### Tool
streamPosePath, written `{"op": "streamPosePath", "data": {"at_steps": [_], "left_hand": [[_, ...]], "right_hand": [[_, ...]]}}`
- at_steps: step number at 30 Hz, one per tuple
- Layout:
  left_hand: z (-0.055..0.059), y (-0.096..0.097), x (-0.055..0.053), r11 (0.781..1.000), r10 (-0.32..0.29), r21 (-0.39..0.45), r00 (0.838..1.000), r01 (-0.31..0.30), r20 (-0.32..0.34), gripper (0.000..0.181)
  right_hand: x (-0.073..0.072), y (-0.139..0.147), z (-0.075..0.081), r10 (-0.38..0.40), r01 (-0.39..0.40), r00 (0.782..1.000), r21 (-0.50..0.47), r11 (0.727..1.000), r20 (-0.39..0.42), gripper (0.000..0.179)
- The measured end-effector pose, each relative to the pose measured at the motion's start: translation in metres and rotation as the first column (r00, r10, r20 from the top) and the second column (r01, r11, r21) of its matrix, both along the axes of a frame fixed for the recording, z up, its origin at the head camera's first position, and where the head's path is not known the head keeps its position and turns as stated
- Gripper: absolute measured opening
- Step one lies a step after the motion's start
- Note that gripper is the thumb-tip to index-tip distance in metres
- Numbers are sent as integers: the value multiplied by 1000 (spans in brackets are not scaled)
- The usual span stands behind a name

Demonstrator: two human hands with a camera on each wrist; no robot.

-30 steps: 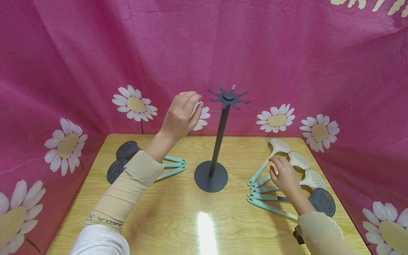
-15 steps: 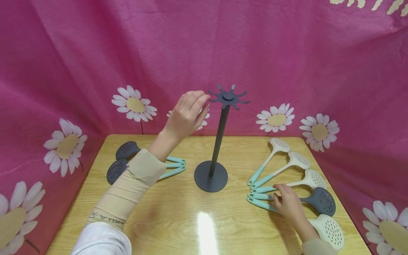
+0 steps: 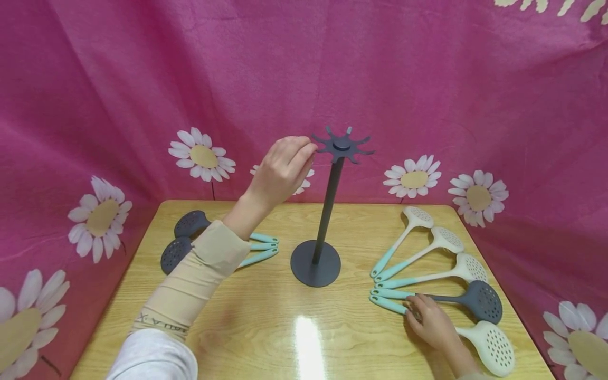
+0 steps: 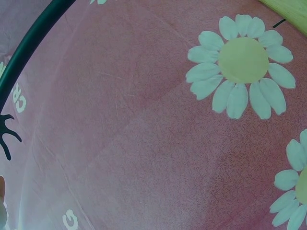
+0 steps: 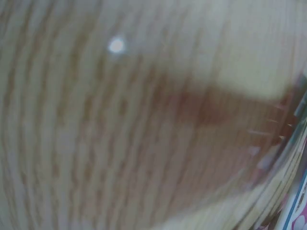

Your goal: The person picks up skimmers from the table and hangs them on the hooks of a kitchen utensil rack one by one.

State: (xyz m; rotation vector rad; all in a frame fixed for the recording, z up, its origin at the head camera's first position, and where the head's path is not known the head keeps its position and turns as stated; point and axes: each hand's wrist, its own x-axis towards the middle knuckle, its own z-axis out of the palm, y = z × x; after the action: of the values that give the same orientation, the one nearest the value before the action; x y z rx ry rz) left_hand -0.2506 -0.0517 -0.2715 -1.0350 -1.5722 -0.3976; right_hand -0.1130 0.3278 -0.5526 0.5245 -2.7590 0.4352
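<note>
At centre table stands a dark utensil stand (image 3: 328, 211) with a round base and a ring of hooks (image 3: 342, 145). My left hand (image 3: 280, 171) is raised at its left side, bent fingers and thumb pinching the tip of a hook; the fingertips partly cover it. In the left wrist view, the stand's pole (image 4: 33, 45) and hooks (image 4: 6, 136) show at the left edge. Low on the right, my right hand (image 3: 434, 322) holds the mint handle of the nearest cream skimmer (image 3: 494, 348), covering its middle. The right wrist view shows blurred tabletop (image 5: 96, 143).
Beyond the right hand lie a dark skimmer (image 3: 484, 302) and several cream skimmers (image 3: 448, 239), fanned out with handles toward the stand. Dark skimmers (image 3: 191, 224) with mint handles (image 3: 258, 257) lie left, partly under my left forearm. A pink flowered cloth (image 3: 266, 63) surrounds the table.
My left hand has moved right to the stand's hook, its fingers closing together. My right hand has come down and toward me, from above the far skimmers onto the nearest skimmer's handle.
</note>
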Motion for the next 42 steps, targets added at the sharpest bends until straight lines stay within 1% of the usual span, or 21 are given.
{"op": "streamPosePath", "data": {"at_steps": [3, 6, 10, 12, 16, 23, 29, 31, 36, 39, 42], "left_hand": [[0, 1, 1, 1000, 7, 0, 1000, -7, -2, 14], [0, 1, 1, 1000, 16, -2, 1000, -16, 0, 10], [1, 3, 1, 1000, 28, -12, 1000, -28, 6, 7], [1, 3, 1, 1000, 28, -14, 1000, -28, 9, 7], [2, 3, 1, 1000, 20, -17, 1000, -20, 9, 6], [4, 2, 2, 999, 16, -34, 1000, -15, 24, 5], [5, 1, 4, 999, 10, -47, 999, -8, 47, 6], [6, 1, 5, 999, 12, -49, 999, -10, 50, 5], [7, 2, 6, 999, 15, -45, 998, -12, 65, 5], [8, 2, 7, 999, 13, -43, 997, -10, 78, 5], [8, 2, 7, 999, 16, -44, 997, -12, 81, 5]], "right_hand": [[3, 1, -2, -7, 7, 998, 5, 1000, 68, 32], [4, 0, -4, -15, 13, 991, 11, 1000, 134, 31], [3, -1, -5, -28, 24, 984, 28, 999, 174, 30], [3, -2, -4, -33, 27, 983, 36, 999, 180, 29], [2, -3, -3, -27, 19, 985, 49, 999, 173, 27], [2, -4, -2, 6, -12, 993, 46, 999, 114, 27], [2, -5, 0, -25, 20, 991, 41, 999, 129, 24], [2, -5, 2, -38, 34, 992, 32, 999, 117, 24], [1, -6, 13, -76, 77, 992, -10, 997, 98, 27], [-2, -6, 24, -93, 97, 991, -35, 995, 101, 31], [-6, -7, 36, -114, 119, 991, -68, 991, 72, 29]]}}
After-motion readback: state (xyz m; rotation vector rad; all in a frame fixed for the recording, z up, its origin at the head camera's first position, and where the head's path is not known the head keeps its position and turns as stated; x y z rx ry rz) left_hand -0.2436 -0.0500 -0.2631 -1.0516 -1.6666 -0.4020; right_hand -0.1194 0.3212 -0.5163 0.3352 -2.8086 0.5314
